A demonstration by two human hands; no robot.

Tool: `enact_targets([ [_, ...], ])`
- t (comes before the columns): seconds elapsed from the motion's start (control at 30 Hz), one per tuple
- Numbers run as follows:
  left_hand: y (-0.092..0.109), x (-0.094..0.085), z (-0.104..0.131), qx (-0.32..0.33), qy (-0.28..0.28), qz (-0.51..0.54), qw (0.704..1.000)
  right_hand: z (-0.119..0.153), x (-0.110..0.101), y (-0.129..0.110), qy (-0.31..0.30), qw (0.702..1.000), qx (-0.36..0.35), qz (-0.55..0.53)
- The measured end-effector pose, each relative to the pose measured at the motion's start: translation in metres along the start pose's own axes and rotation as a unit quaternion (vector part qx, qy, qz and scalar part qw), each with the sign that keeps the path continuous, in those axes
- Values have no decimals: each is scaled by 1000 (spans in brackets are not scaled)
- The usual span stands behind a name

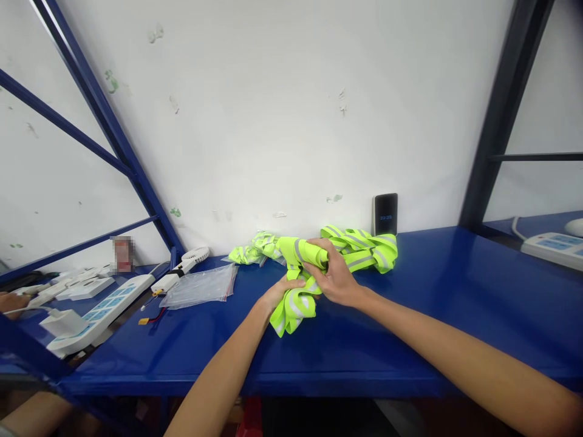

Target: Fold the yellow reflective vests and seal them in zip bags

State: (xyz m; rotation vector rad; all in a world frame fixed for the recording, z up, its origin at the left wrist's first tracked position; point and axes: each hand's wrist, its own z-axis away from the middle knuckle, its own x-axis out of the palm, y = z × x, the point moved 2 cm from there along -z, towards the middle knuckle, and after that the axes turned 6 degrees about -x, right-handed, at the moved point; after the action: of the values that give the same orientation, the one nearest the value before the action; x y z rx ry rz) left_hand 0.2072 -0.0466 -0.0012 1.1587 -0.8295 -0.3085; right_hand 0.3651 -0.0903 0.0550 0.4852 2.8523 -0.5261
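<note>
A neon yellow reflective strap (296,306) with silver stripes is bunched and folded between my two hands above the blue shelf top. My left hand (276,294) closes on its lower folds from the left. From the right, my right hand (334,276) grips the upper folded part, thumb on top and fingers partly hidden behind. Loose coils of more reflective strap (364,246) lie just behind my right hand. Toward the wall, another bundle of reflective strap (255,247) rests, apparently in clear plastic.
Left of my hands lie clear plastic bags (200,286), a white handheld fan (182,268) and a small wire connector (144,321). A phone (385,213) leans against the wall. Power strips (102,315) sit at both sides. Another person's hand (13,301) shows at far left.
</note>
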Motion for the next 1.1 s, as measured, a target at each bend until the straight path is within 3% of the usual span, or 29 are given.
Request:
enact_targets([
  [0.2,-9,0,3,7,-18,-21,1000,5,-3,13,-77,992,-96,-8],
  [0.3,-10,-1,7,9,16,-26,1000,8,-5,14,-135,981,-138,-21],
  [0.5,-7,-5,25,-8,61,-94,994,18,-7,14,-187,956,-225,-2],
  [0.63,-4,-1,27,5,72,-58,996,21,0,19,-194,950,-239,48],
  [0.77,-3,11,26,-74,-27,5,997,17,6,20,-192,950,-225,100],
  [0.87,-1,15,27,-85,-71,32,993,13,6,15,-187,957,-202,89],
  [0.97,0,13,28,-68,-52,49,995,12,3,10,-191,960,-192,70],
  [1.1,6,12,39,20,43,83,995,21,0,10,-205,960,-172,77],
])
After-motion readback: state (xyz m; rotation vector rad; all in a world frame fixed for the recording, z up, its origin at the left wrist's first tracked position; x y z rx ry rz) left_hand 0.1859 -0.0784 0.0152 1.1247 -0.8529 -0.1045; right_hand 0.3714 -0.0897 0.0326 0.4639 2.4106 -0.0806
